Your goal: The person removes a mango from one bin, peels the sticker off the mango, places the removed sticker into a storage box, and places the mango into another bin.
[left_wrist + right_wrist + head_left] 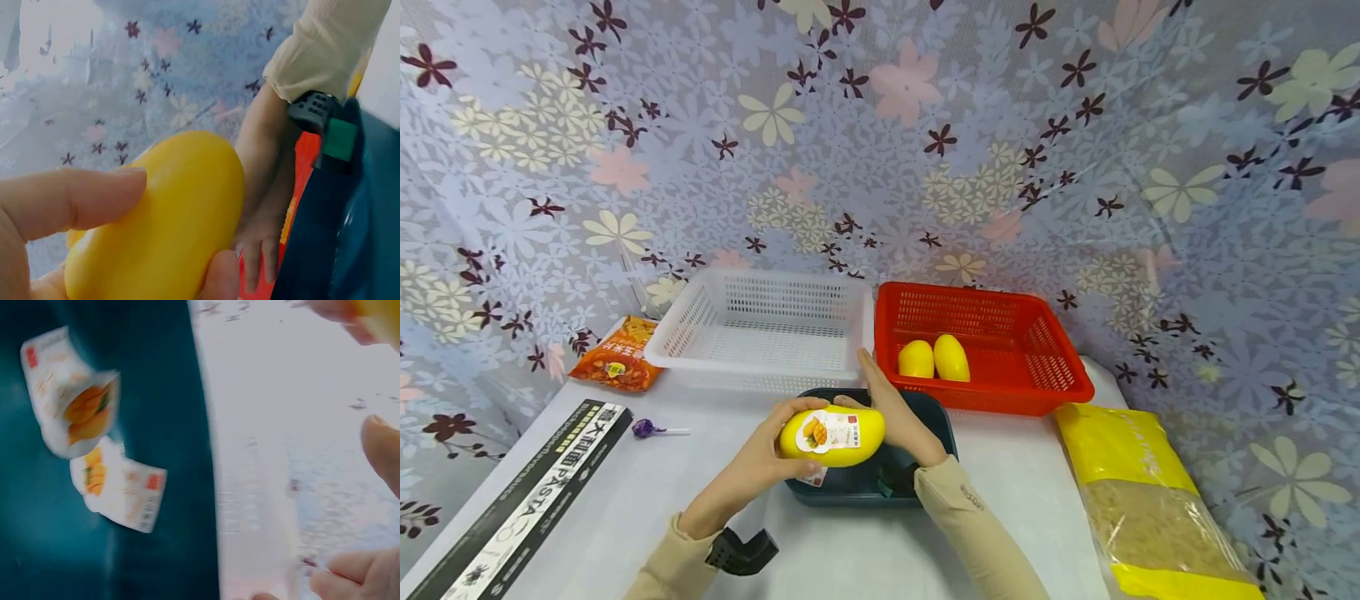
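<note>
My left hand [763,458] grips a yellow mango [835,457], thumb on one side and fingers on the other. A white label [829,431] with a mango picture is on its upper side. Just behind the mango, my right hand [895,417] reaches over the dark teal tray [861,498], partly hidden by the fruit. In the left wrist view, the right hand's fingers [252,265] are straight and hold nothing. Two loose labels, one [78,406] overlapping the other [128,487], show over the tray's floor in the right wrist view.
A red basket [1037,400] behind the tray contains two yellow mangoes [952,358]. Left of it stands a white basket [760,379]. An orange snack bag [621,358], a lollipop [644,428] and a pasta box [531,500] lie left; a yellow pasta bag [1150,500] lies right.
</note>
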`<move>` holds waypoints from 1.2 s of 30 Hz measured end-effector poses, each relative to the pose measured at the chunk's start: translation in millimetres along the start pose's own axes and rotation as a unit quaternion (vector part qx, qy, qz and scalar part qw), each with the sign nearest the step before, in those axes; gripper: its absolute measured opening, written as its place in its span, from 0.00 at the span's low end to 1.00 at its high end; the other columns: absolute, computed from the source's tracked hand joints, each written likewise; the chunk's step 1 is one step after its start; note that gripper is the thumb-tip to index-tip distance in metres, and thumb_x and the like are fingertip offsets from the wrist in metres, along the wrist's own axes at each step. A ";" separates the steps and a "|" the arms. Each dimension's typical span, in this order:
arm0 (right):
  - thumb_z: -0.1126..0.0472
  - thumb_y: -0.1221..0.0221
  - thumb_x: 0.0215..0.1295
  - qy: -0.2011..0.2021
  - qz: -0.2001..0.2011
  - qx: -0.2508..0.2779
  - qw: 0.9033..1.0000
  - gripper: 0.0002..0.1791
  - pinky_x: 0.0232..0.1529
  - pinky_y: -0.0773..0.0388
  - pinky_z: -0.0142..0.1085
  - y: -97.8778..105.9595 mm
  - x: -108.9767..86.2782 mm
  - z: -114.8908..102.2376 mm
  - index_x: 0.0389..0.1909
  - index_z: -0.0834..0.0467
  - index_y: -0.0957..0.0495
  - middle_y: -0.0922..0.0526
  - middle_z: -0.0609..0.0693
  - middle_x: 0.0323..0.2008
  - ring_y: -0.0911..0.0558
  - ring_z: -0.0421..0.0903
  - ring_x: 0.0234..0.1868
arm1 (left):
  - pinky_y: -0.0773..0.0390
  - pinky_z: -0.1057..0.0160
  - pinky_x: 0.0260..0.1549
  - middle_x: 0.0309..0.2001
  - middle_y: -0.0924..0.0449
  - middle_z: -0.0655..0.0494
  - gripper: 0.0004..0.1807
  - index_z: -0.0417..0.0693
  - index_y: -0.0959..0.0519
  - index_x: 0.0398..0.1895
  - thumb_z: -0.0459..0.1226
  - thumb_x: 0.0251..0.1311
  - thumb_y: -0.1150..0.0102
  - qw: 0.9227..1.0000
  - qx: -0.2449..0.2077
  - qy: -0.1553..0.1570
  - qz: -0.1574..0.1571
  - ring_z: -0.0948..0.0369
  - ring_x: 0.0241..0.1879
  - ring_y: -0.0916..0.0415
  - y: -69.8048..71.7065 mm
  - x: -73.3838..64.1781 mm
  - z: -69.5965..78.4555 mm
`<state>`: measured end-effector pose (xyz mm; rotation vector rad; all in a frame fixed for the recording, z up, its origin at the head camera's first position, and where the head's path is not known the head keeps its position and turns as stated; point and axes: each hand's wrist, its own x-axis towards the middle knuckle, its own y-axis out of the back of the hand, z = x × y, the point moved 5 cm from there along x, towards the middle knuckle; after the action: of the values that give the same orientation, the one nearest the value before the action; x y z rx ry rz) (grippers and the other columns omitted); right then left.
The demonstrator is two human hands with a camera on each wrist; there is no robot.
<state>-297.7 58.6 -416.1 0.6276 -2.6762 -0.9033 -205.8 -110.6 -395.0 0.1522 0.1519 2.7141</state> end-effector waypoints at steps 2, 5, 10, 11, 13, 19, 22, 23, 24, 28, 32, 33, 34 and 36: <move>0.43 0.43 0.66 -0.009 -0.012 0.031 0.999 0.48 0.71 0.41 0.54 5.3 -13.5 -0.1 0.78 0.54 0.59 0.57 0.54 0.78 0.43 0.59 0.75 | 0.25 0.73 0.50 0.65 0.45 0.37 0.37 0.42 0.36 0.66 0.30 0.51 0.34 1.000 0.004 -0.014 -0.020 0.48 0.57 0.39 -7.3 -1.8 2.9; 0.43 0.44 0.67 -0.020 -0.017 0.070 0.997 0.46 0.69 0.36 0.53 13.2 -35.3 2.8 0.78 0.49 0.57 0.53 0.54 0.78 0.39 0.60 0.73 | 0.28 0.75 0.52 0.67 0.44 0.37 0.34 0.44 0.33 0.65 0.32 0.52 0.33 0.998 0.017 -0.039 -0.045 0.43 0.63 0.43 -16.7 -5.3 6.7; 0.53 0.50 0.74 0.004 -0.009 0.130 0.992 0.35 0.66 0.33 0.57 24.6 -71.2 5.4 0.77 0.50 0.52 0.49 0.54 0.77 0.38 0.61 0.73 | 0.24 0.71 0.50 0.66 0.43 0.38 0.32 0.46 0.33 0.64 0.33 0.55 0.35 0.995 0.021 -0.057 -0.079 0.50 0.58 0.35 -32.3 -12.9 9.4; 0.57 0.52 0.75 0.016 -0.010 0.144 0.989 0.33 0.66 0.33 0.57 26.4 -78.1 5.0 0.77 0.51 0.52 0.50 0.55 0.77 0.39 0.61 0.73 | 0.22 0.69 0.48 0.66 0.42 0.38 0.32 0.46 0.33 0.65 0.33 0.56 0.35 0.995 0.018 -0.059 -0.085 0.53 0.54 0.33 -36.1 -13.7 9.3; 0.60 0.56 0.76 0.037 -0.012 0.165 0.985 0.30 0.65 0.32 0.56 30.3 -92.3 3.7 0.76 0.54 0.50 0.49 0.58 0.76 0.37 0.63 0.71 | 0.22 0.68 0.48 0.66 0.40 0.40 0.31 0.47 0.33 0.64 0.32 0.56 0.35 0.994 0.029 -0.063 -0.084 0.57 0.53 0.31 -43.4 -14.4 8.3; 0.62 0.65 0.79 0.081 -0.026 0.191 0.978 0.26 0.63 0.26 0.38 36.6 -130.0 0.8 0.75 0.56 0.48 0.44 0.60 0.74 0.31 0.53 0.69 | 0.25 0.65 0.55 0.65 0.31 0.54 0.34 0.61 0.29 0.61 0.31 0.50 0.30 0.985 0.145 -0.086 -0.023 0.56 0.60 0.31 -64.3 -19.7 3.7; 0.61 0.67 0.79 0.085 -0.031 0.206 0.974 0.26 0.61 0.27 0.32 33.1 -143.7 3.8 0.75 0.54 0.48 0.40 0.50 0.73 0.29 0.42 0.67 | 0.27 0.60 0.60 0.65 0.30 0.57 0.35 0.64 0.29 0.60 0.31 0.49 0.30 0.976 0.194 -0.095 -0.003 0.53 0.63 0.30 -74.2 -27.1 -2.9; 0.61 0.67 0.79 0.084 -0.034 0.211 0.973 0.26 0.61 0.27 0.31 30.8 -147.2 5.3 0.75 0.55 0.48 0.39 0.48 0.73 0.29 0.39 0.67 | 0.27 0.59 0.61 0.65 0.30 0.56 0.34 0.64 0.30 0.60 0.31 0.50 0.30 0.975 0.200 -0.097 -0.005 0.52 0.63 0.30 -77.4 -29.9 -6.8; 0.60 0.67 0.79 0.082 -0.040 0.217 0.972 0.26 0.61 0.27 0.31 27.8 -150.1 6.9 0.75 0.56 0.47 0.39 0.47 0.72 0.29 0.37 0.66 | 0.28 0.58 0.62 0.65 0.30 0.55 0.34 0.63 0.30 0.60 0.32 0.50 0.30 0.975 0.203 -0.095 -0.010 0.52 0.63 0.30 -80.1 -32.8 -11.9; 0.57 0.66 0.79 0.059 -0.084 0.250 0.963 0.27 0.60 0.27 0.30 11.2 -156.1 13.5 0.74 0.62 0.48 0.39 0.60 0.72 0.28 0.34 0.64 | 0.27 0.62 0.60 0.63 0.29 0.52 0.30 0.60 0.31 0.61 0.39 0.55 0.32 0.976 0.190 -0.090 -0.055 0.55 0.61 0.30 -86.4 -41.6 -37.7; 0.52 0.64 0.79 -0.007 -0.128 0.277 0.952 0.29 0.61 0.28 0.29 -4.9 -158.5 21.7 0.72 0.65 0.46 0.41 0.70 0.70 0.27 0.33 0.62 | 0.29 0.65 0.60 0.63 0.30 0.52 0.30 0.59 0.33 0.63 0.44 0.57 0.35 0.980 0.168 -0.071 -0.081 0.61 0.60 0.31 -82.7 -44.4 -63.1; 0.50 0.63 0.78 -0.026 -0.134 0.279 0.951 0.30 0.62 0.28 0.30 -8.1 -159.4 23.7 0.72 0.64 0.44 0.40 0.69 0.70 0.27 0.33 0.61 | 0.29 0.66 0.59 0.63 0.30 0.51 0.30 0.59 0.33 0.63 0.44 0.58 0.35 0.984 0.146 -0.053 -0.086 0.63 0.59 0.31 -80.6 -44.7 -68.6; 0.48 0.63 0.78 -0.044 -0.140 0.281 0.949 0.30 0.62 0.29 0.31 -11.2 -160.2 25.8 0.72 0.63 0.43 0.39 0.67 0.70 0.27 0.34 0.62 | 0.28 0.68 0.58 0.63 0.31 0.50 0.29 0.59 0.33 0.63 0.44 0.58 0.35 0.988 0.124 -0.036 -0.089 0.65 0.57 0.30 -78.1 -44.9 -73.4; 0.47 0.61 0.77 -0.069 -0.148 0.279 0.946 0.30 0.63 0.30 0.31 -17.3 -160.9 29.0 0.71 0.60 0.40 0.37 0.64 0.70 0.29 0.38 0.63 | 0.28 0.71 0.55 0.64 0.32 0.47 0.29 0.57 0.34 0.63 0.43 0.59 0.35 0.993 0.078 -0.002 -0.089 0.67 0.54 0.30 -72.3 -45.2 -80.4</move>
<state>-161.5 137.0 -464.5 1.1464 -3.0291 -0.2275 -146.3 -70.3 -487.5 0.1792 0.3586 2.5227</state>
